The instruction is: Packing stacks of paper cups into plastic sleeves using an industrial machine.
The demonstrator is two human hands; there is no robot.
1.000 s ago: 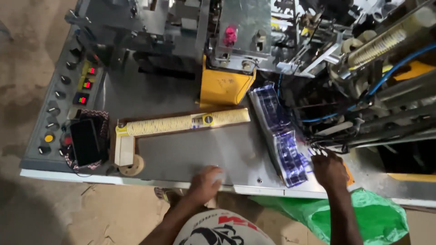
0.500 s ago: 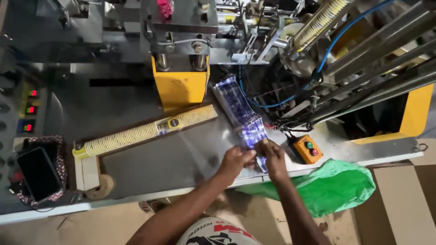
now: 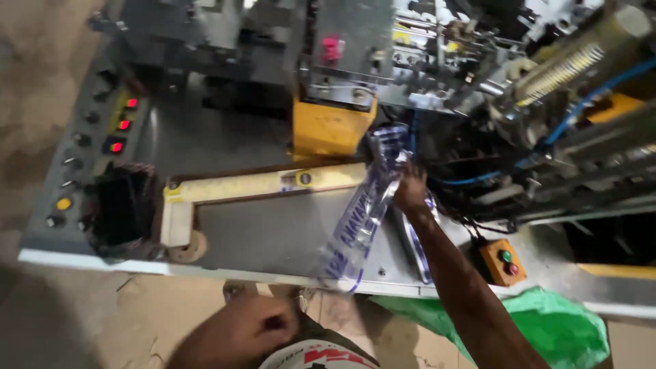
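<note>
My right hand [image 3: 411,188] reaches forward over the metal table [image 3: 273,232] and grips the top of a clear plastic bag with blue print [image 3: 362,219]. The bag hangs down slanting from the hand toward the table's front edge. More printed bags [image 3: 417,249] lie flat on the table just under my forearm. My left hand [image 3: 239,333] is low, close to my body below the table edge. Its fingers are curled and it looks blurred, with nothing seen in it.
A yellow machine block [image 3: 331,126] stands behind the bags under a tangle of hoses and metal parts. A yellow guide bar [image 3: 266,184] crosses the table. At left are a control panel with red lights [image 3: 119,124] and a dark pouch [image 3: 119,208]. An orange button box [image 3: 502,263] and a green bag [image 3: 553,328] are at right.
My right hand has moved forward and lifted one bag off the stack. My left hand left the bags and dropped back toward my body. The view shifted left.
</note>
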